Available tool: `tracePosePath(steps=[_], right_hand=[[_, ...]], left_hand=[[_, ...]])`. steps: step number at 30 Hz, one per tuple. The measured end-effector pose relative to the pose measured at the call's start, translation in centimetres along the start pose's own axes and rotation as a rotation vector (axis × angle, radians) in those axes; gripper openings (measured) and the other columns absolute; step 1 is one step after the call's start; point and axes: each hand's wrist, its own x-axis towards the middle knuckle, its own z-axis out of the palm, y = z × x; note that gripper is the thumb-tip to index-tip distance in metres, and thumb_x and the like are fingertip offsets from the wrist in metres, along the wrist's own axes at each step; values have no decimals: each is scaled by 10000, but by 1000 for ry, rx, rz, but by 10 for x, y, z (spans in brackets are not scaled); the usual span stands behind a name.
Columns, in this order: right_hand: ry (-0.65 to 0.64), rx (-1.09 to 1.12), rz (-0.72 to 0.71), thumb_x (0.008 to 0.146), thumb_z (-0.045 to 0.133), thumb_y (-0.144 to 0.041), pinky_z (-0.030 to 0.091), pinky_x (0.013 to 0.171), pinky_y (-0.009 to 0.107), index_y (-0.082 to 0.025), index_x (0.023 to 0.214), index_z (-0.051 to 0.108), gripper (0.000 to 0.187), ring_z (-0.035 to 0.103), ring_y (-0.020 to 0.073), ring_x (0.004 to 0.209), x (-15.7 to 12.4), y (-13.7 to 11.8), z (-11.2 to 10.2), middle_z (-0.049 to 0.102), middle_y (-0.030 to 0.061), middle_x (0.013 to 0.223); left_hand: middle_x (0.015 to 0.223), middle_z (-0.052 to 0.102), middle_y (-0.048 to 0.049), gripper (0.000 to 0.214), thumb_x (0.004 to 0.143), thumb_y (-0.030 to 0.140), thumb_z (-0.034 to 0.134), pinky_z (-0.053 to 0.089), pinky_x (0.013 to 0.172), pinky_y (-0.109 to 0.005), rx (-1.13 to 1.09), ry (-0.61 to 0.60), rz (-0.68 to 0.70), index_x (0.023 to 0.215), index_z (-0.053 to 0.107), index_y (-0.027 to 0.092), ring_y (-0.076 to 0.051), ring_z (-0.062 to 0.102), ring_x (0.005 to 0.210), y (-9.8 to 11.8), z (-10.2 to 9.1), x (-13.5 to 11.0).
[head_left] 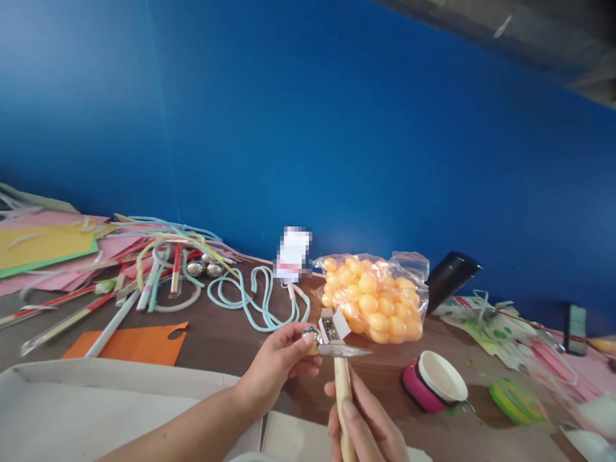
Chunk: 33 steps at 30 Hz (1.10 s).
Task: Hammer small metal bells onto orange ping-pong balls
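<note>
My left hand (pixel 282 366) is closed, pinching a small shiny round piece (pixel 311 335) between thumb and fingers. My right hand (pixel 368 423) is wrapped round the light wooden handle (pixel 342 391) of a small hammer, whose metal head (pixel 344 350) lies level right beside the pinched piece. Just behind the hammer head stands a small open white box (pixel 333 326) with tiny metal bits in it. Both hands hover over the brown table (pixel 226 340).
A clear bag of orange balls (pixel 373 298) lies behind the hands. Mint cords (pixel 255 298), coloured strips, two silver balls (pixel 205 267) and paper sheets lie left. A pink-and-white tape roll (pixel 433 382), a green roll (pixel 514 399) and a black cylinder (pixel 450 276) sit right. A blue wall stands behind.
</note>
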Motion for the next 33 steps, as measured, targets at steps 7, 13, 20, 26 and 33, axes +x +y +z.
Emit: tracePosePath(steps=[7, 13, 20, 26, 33], right_hand=[[17, -20, -6, 663, 676, -526, 323, 291, 160, -148, 1146, 601, 617, 449, 80, 295, 1, 1, 1, 562, 0, 470], [49, -18, 0, 645, 688, -532, 333, 287, 172, -150, 1146, 608, 635, 456, 91, 303, 1, 2, 1, 568, 6, 476], [87, -33, -14, 622, 702, -537, 337, 283, 181, -145, 1149, 609, 663, 445, 90, 290, 3, 4, 0, 554, -3, 459], [110, -60, -7, 616, 694, -558, 313, 279, 173, -141, 1135, 616, 670, 424, 83, 290, 5, 10, 2, 544, -4, 447], [110, -37, -21, 597, 712, -548, 322, 277, 176, -158, 1129, 625, 665, 419, 76, 289, 4, 9, 2, 560, 0, 476]], left_hand=[[792, 583, -28, 380, 701, 383, 665, 503, 619, -257, 23, 17, -5, 998, 583, 161, -145, 613, 691, 0, 1, 0], [799, 579, -33, 392, 685, 401, 673, 503, 617, -267, 35, 41, 6, 987, 590, 166, -152, 610, 691, -1, 1, 0], [821, 578, -36, 400, 698, 401, 662, 507, 630, -278, 64, 42, -1, 1006, 577, 160, -153, 607, 697, 1, 3, -1], [829, 573, -35, 375, 710, 392, 652, 506, 629, -275, 73, 42, 4, 996, 576, 160, -146, 602, 695, 1, 3, -1], [814, 567, -37, 402, 689, 403, 667, 507, 616, -274, 70, 42, 9, 989, 580, 149, -145, 600, 681, 1, 3, 0]])
